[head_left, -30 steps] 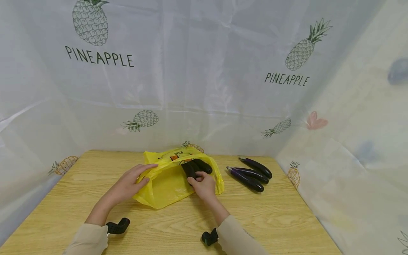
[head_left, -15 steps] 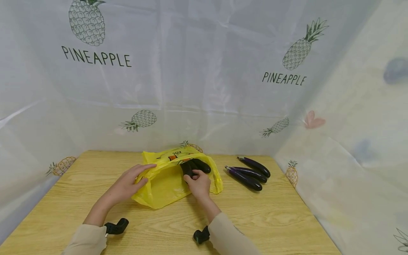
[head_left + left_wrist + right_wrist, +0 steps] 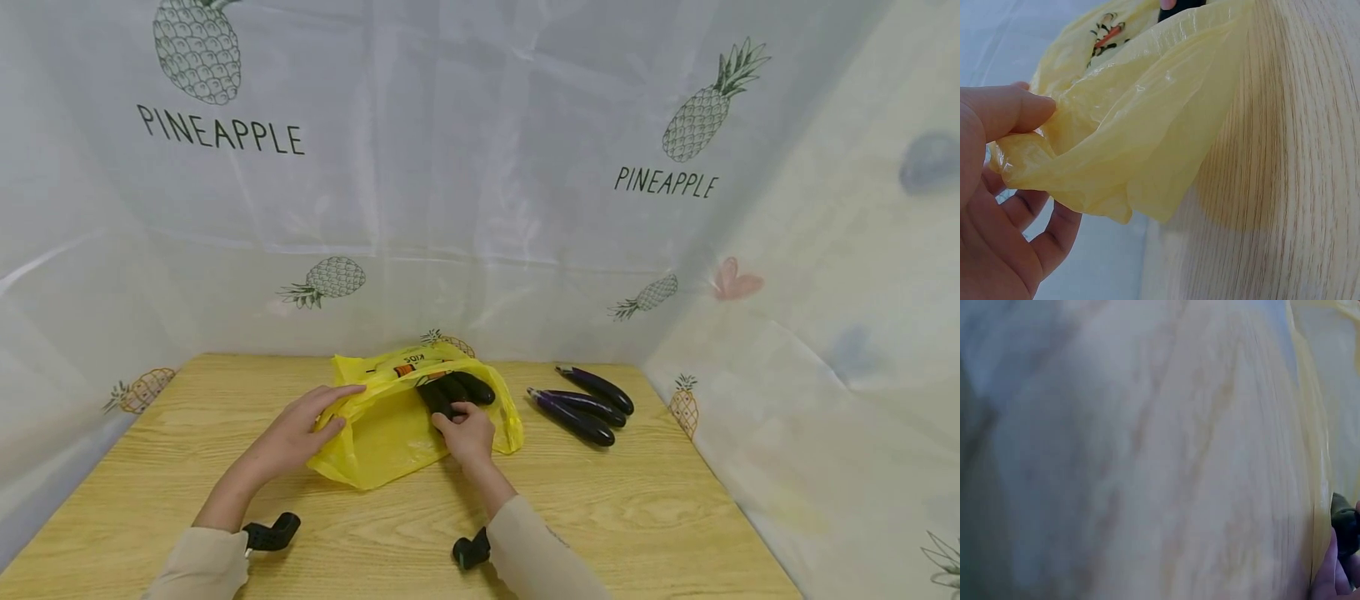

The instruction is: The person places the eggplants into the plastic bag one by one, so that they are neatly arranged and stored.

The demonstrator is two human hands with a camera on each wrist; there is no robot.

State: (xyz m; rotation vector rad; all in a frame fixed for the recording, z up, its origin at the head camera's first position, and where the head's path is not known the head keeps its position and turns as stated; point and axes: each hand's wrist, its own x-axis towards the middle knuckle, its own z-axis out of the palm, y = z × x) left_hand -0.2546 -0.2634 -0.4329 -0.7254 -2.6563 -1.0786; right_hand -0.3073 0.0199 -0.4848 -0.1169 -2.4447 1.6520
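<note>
My left hand (image 3: 300, 429) pinches the left edge of a yellow plastic bag (image 3: 397, 437), which lies on the table with its mouth toward me. In the left wrist view, the thumb presses a fold of the bag's film (image 3: 1135, 125) against the fingers. At the bag's mouth, my right hand (image 3: 471, 435) grips the near end of a dark eggplant (image 3: 435, 397). More eggplants (image 3: 476, 388) lie beside it inside the bag; their far ends are hidden under the film. The right wrist view shows only fingers (image 3: 1330, 572) and a dark eggplant end (image 3: 1344, 525) at its edge.
Three loose eggplants (image 3: 573, 419) lie together on the wooden table (image 3: 637, 508), right of the bag. A pale curtain with pineapple prints (image 3: 465, 208) hangs behind the table and along its sides. A black camera mount (image 3: 272, 533) sticks out from each wrist.
My right hand and forearm have shifted slightly left, and the gripped eggplant has moved a little left and farther into the bag. The left hand keeps its hold. The head view has turned slightly.
</note>
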